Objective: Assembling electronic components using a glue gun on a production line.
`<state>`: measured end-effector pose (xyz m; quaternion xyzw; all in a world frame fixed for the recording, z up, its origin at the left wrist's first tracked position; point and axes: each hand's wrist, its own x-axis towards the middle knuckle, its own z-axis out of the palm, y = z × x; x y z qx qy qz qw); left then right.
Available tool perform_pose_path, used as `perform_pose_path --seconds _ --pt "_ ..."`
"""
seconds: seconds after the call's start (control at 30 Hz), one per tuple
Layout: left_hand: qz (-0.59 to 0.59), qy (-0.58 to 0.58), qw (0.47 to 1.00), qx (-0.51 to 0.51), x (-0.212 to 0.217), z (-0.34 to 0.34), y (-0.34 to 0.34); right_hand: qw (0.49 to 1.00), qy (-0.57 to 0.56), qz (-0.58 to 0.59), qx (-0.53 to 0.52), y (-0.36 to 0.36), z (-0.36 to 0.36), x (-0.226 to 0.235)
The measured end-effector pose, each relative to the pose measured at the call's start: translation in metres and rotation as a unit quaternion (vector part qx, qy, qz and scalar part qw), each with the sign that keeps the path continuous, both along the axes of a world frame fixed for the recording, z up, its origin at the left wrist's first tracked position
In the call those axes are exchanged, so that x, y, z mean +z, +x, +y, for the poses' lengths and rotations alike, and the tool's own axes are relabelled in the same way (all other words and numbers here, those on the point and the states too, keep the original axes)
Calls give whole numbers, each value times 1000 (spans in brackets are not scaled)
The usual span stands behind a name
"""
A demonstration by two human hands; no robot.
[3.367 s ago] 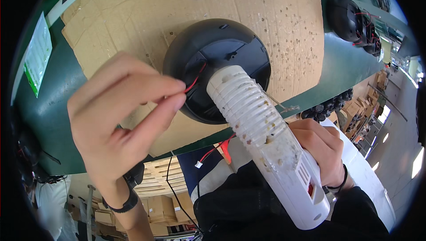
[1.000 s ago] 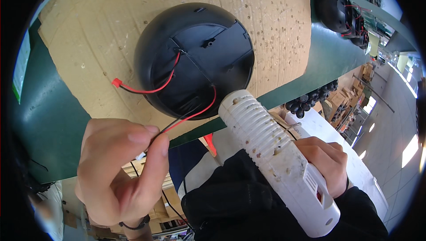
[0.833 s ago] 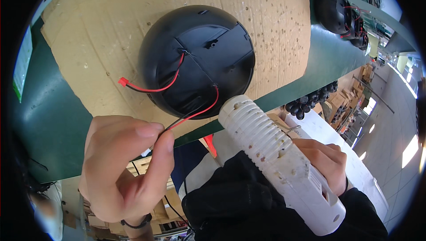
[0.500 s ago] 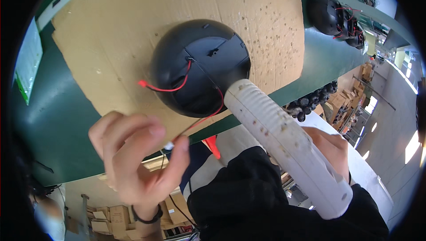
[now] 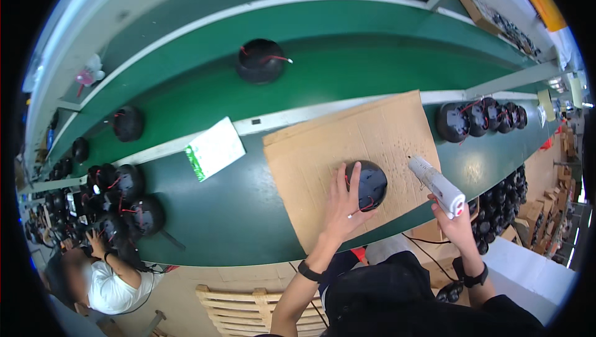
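A black dome-shaped part with red wires lies on a sheet of brown cardboard on the green bench. My left hand rests against the dome's left side, fingers spread over it, near a red wire. My right hand grips a white glue gun, held off to the right of the dome with its nozzle pointing up and left, clear of the part.
Another black dome sits on the green conveyor belt. A row of domes stands at right, several more at left. A white and green paper lies left of the cardboard. Another person works at lower left.
My head has pulled far back, so the whole bench shows. My left hand let go of the red wire and moved onto the dome. The glue gun drew away to the right.
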<state>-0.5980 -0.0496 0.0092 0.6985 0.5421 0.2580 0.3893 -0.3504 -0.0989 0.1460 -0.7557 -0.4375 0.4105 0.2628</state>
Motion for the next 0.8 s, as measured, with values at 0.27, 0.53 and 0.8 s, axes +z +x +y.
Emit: perform_pose_path --seconds 0.27,0.53,0.8 --pt "-68 -46 978 190 8 -44 -75 953 129 -204 183 19 6 -91" --pt "101 -75 898 422 15 -69 -218 978 88 -34 189 9 12 -99" --pt "489 -337 793 -137 135 1 -261 990 88 -12 109 42 -26 -88"
